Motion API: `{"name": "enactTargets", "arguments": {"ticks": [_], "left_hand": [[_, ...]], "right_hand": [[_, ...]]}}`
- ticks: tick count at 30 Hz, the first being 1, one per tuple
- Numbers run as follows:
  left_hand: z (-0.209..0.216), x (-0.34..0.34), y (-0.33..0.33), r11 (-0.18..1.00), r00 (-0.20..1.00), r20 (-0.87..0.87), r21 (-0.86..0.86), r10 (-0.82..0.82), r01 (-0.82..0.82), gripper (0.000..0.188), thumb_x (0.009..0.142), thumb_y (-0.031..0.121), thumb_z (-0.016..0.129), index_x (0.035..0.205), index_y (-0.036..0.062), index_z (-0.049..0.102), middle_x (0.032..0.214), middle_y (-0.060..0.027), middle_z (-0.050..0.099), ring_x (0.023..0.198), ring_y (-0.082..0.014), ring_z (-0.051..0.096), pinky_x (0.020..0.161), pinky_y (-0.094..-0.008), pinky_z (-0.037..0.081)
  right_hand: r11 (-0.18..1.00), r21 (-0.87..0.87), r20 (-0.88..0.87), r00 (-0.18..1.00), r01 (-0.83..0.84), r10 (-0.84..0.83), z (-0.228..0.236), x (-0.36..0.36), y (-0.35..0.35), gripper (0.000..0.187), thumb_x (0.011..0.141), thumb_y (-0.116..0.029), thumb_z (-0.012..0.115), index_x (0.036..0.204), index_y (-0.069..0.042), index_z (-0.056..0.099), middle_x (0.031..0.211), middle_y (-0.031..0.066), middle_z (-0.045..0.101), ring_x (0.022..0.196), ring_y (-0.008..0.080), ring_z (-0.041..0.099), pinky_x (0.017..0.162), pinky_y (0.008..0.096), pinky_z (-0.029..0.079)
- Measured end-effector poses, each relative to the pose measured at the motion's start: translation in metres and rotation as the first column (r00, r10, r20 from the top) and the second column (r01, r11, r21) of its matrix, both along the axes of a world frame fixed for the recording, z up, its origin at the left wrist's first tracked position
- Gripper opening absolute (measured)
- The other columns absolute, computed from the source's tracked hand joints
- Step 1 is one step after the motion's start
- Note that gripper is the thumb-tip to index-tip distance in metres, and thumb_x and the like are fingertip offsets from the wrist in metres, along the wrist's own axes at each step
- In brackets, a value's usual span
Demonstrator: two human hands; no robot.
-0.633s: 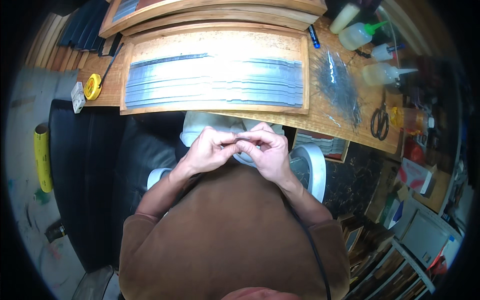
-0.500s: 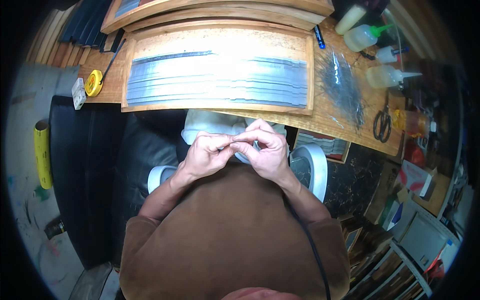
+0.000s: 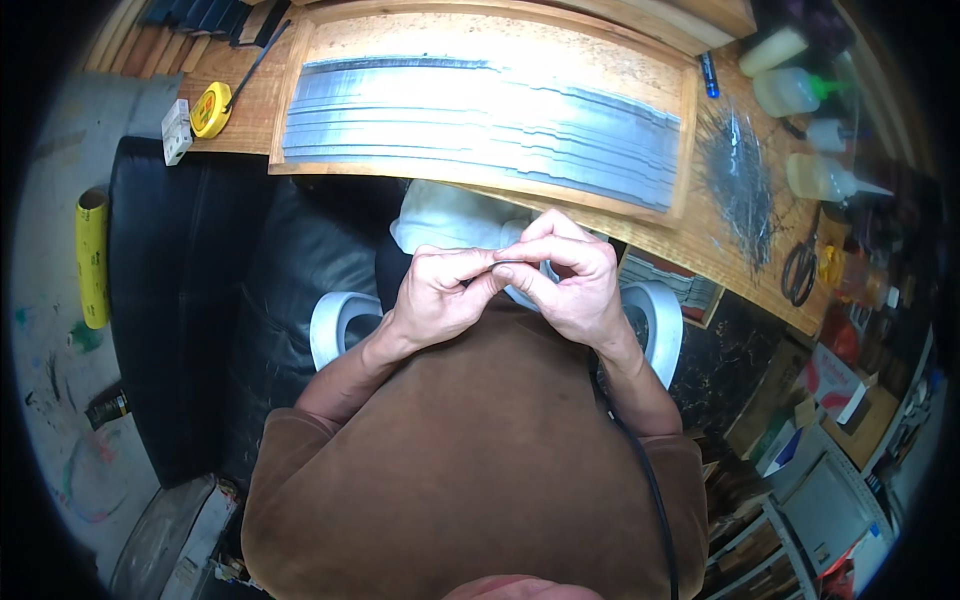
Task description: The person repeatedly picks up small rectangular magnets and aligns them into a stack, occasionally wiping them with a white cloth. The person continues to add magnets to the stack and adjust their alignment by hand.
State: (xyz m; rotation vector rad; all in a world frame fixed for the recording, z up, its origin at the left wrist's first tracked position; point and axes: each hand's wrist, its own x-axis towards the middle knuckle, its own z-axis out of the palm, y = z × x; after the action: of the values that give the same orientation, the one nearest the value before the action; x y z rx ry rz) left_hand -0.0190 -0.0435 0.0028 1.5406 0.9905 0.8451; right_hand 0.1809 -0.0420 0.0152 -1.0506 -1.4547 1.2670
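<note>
Little change since half a second back: both hands held at the same spot below the table edge, pinch a touch tighter, view shifted slightly.

Far left on the floor: yellow roll [image 3: 91,256]. On the table [image 3: 250,110] corner: yellow tape measure [image 3: 210,109]. Further right: shallow wooden tray [image 3: 685,140] with overlapping grey metal strips [image 3: 480,125] laid lengthwise.

Left hand [image 3: 440,296]: fingers curled in, thumb and forefinger closed on the left end of a thin dark wire [image 3: 512,262]. Wire: short, very slender, dark grey, roughly level between the two pinches, over the lap and well clear of the table; too fine to tell more. Right hand [image 3: 570,280]: likewise closed, fingertips pinching the wire's right end, knuckles raised.

Step in hand, as judged: fine work on the wire between both pinches, perhaps bending or straightening. Next move likely calls for firm grip at both ends and small, even finger pressure, so as not to kink or drop it.

Right of tray: loose bundle of wires [image 3: 740,175], pale squeeze bottles [image 3: 815,175], scissors [image 3: 800,268].
</note>
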Motion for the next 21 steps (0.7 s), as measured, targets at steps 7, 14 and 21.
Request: {"name": "enactTargets", "arguments": {"ticks": [7,14,21], "left_hand": [[0.0010,-0.0027,0.0006,1.000,0.999,-0.032,0.003,-0.026,0.026,0.015,0.094,0.002,0.078,0.107,-0.0042,0.079,0.089,-0.0167,0.080,0.078,-0.0212,0.080,0.070,-0.0286,0.061],[-0.0046,0.0007,0.0009,0.997,1.000,0.009,0.071,0.000,0.000,0.016,0.092,0.001,0.076,0.107,-0.0018,0.079,0.079,-0.0168,0.075,0.064,-0.0221,0.074,0.061,-0.0300,0.055],[-0.0042,0.0005,0.0016,0.998,1.000,0.007,0.069,-0.005,0.005,0.023,0.092,0.004,0.079,0.115,0.0008,0.080,0.082,-0.0166,0.076,0.067,-0.0219,0.075,0.063,-0.0305,0.056]], "right_hand": [[0.998,-0.053,-0.015,1.000,-0.015,0.014,-0.0027,0.0006,0.0005,0.017,0.084,0.002,0.085,0.100,-0.002,0.083,0.088,0.0050,0.069,0.077,0.0118,0.064,0.068,0.0254,0.051],[0.997,-0.069,-0.010,1.000,-0.020,0.020,-0.0044,0.0021,0.0005,0.019,0.081,0.001,0.089,0.099,-0.003,0.084,0.088,0.0040,0.070,0.080,0.0113,0.065,0.069,0.0244,0.051],[0.997,-0.075,-0.016,1.000,-0.028,0.027,-0.0050,0.0022,0.0004,0.019,0.081,0.002,0.090,0.099,-0.003,0.084,0.089,0.0036,0.069,0.080,0.0104,0.064,0.069,0.0241,0.051]]}}
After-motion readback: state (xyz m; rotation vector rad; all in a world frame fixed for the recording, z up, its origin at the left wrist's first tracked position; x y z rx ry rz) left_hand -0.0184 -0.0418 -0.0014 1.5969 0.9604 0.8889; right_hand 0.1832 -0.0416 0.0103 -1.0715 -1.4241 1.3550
